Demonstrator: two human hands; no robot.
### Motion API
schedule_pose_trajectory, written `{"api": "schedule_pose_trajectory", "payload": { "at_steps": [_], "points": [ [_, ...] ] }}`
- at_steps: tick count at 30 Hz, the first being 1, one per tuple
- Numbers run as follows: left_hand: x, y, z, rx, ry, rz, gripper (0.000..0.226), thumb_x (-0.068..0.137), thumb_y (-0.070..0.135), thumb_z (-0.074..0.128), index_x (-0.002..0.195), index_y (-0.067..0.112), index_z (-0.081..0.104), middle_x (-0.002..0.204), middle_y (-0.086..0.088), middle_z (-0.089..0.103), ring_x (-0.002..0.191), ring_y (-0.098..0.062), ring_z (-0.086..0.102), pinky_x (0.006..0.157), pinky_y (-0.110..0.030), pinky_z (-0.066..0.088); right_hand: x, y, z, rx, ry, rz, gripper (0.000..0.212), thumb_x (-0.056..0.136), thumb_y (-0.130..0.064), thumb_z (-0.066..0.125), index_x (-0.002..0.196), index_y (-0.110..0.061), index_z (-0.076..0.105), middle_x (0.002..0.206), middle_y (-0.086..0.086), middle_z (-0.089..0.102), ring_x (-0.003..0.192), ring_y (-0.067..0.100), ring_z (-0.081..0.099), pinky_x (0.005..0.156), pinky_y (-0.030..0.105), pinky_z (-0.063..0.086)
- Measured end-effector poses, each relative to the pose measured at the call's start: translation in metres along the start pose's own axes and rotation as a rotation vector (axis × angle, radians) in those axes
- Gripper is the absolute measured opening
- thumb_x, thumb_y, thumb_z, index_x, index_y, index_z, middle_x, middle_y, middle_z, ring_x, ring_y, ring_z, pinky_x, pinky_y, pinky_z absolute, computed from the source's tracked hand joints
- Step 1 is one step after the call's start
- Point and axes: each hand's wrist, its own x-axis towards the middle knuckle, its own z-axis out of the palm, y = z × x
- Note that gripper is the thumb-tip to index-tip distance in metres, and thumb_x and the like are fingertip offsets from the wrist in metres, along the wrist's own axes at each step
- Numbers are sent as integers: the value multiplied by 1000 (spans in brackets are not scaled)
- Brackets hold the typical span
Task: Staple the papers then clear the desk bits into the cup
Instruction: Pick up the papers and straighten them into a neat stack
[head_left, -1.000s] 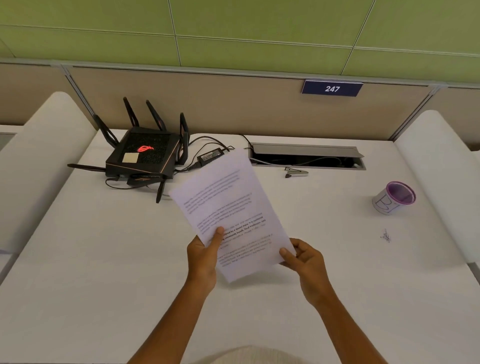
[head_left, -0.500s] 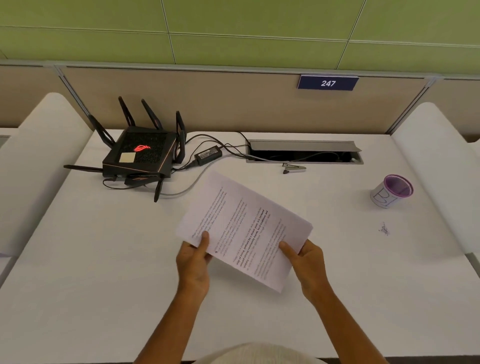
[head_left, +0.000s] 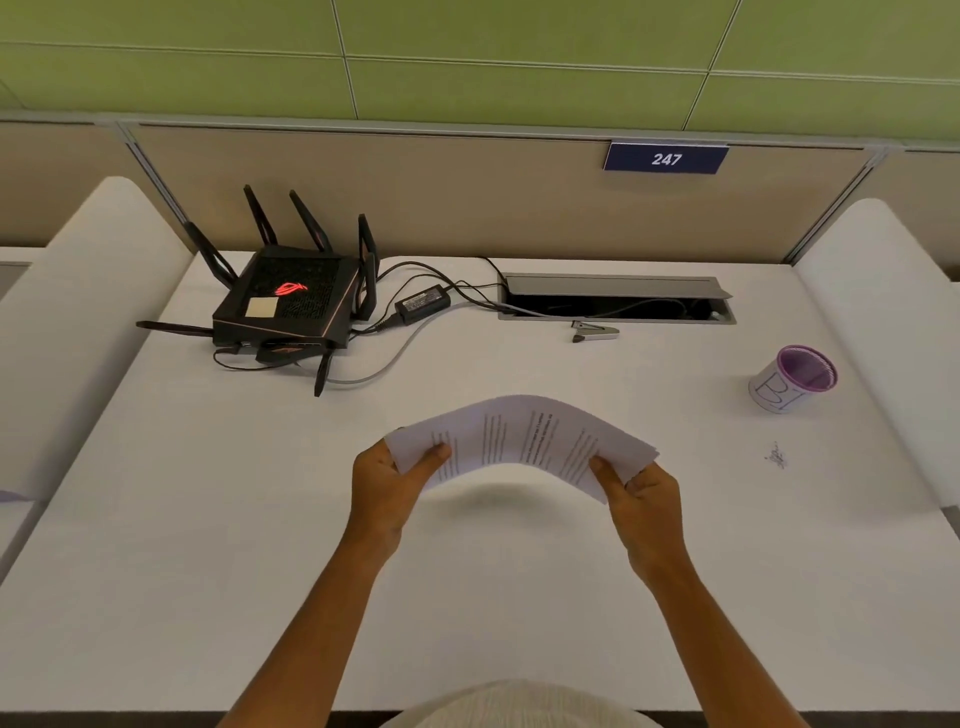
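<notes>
I hold a thin stack of printed papers (head_left: 524, 436) sideways above the middle of the white desk (head_left: 260, 519), bowed upward. My left hand (head_left: 389, 483) pinches its left end and my right hand (head_left: 636, 491) pinches its right end. A small silver stapler (head_left: 595, 332) lies at the back, just in front of the cable slot, apart from both hands. A white cup with a purple mesh rim (head_left: 792, 378) stands at the right. A tiny cluster of desk bits (head_left: 775, 456) lies in front of the cup.
A black router with antennas (head_left: 291, 301) and its power brick (head_left: 422, 301) with cables sit at the back left. An open cable slot (head_left: 615, 305) runs along the back. White padded dividers (head_left: 78, 322) flank the desk on both sides.
The papers have turned from upright to sideways and come down lower toward the desk. My hands have spread to opposite ends of the stack, and it now bows upward.
</notes>
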Motion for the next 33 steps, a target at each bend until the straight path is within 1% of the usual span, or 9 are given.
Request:
{"api": "schedule_pose_trajectory", "payload": {
  "at_steps": [7,11,14,17,20,24,27,30,33],
  "points": [
    [-15,-25,7,26,-16,-75,26,87,12,83,94,34,71,91,14,77,92,-11,73,66,-13,59,-2,43,10,-27,-17,92,26,99,-15,69,125,-17,67,110,-2,75,104,19,73,74,16,61],
    [-10,-23,13,24,-12,-83,21,88,16,83,95,33,73,85,18,79,88,-5,75,74,-18,60,4,39,11,-21,8,91,27,100,-16,67,127,-16,66,111,-1,75,103,16,71,79,17,62],
    [-11,-22,13,53,-48,-47,21,92,15,79,93,35,74,83,24,78,84,1,75,73,-14,60,4,39,9,-14,9,90,28,100,-19,67,128,-18,65,112,-2,74,103,12,71,79,18,62],
    [-12,-34,11,99,-35,-84,17,90,17,81,105,24,75,91,12,78,93,-14,74,70,-16,61,1,48,9,-43,-5,114,26,100,-17,66,126,-18,65,110,-4,74,104,15,70,75,17,61],
    [-14,-39,11,128,-13,-160,32,89,18,82,119,14,71,101,1,74,94,-20,71,69,-16,58,2,51,11,-67,-23,135,21,100,-16,66,121,-20,65,107,-6,73,103,19,71,70,12,59],
    [-10,-35,6,140,-45,-174,16,92,22,79,106,24,71,95,11,75,90,-12,73,62,-15,57,12,40,-2,-59,-64,137,20,97,-17,71,117,-21,72,105,-5,79,97,18,76,75,25,64],
    [-8,-34,-2,106,-34,-202,10,92,24,79,100,28,74,94,9,80,90,-17,76,66,-22,57,21,26,-16,-11,-151,159,18,94,-17,74,112,-16,73,102,-3,81,94,21,79,82,38,65],
    [-8,-35,-8,14,7,-243,14,92,24,79,105,26,74,99,7,81,94,-21,76,74,-32,60,26,20,-21,120,-233,220,28,95,-16,71,122,-8,71,110,10,80,102,31,77,92,52,62],
    [-13,-37,-2,-114,25,-289,19,92,21,79,109,28,73,105,6,81,100,-20,75,82,-36,59,20,16,-13,322,-230,282,34,97,-15,67,129,-5,67,120,19,75,110,38,73,96,57,59]
  ]
}}
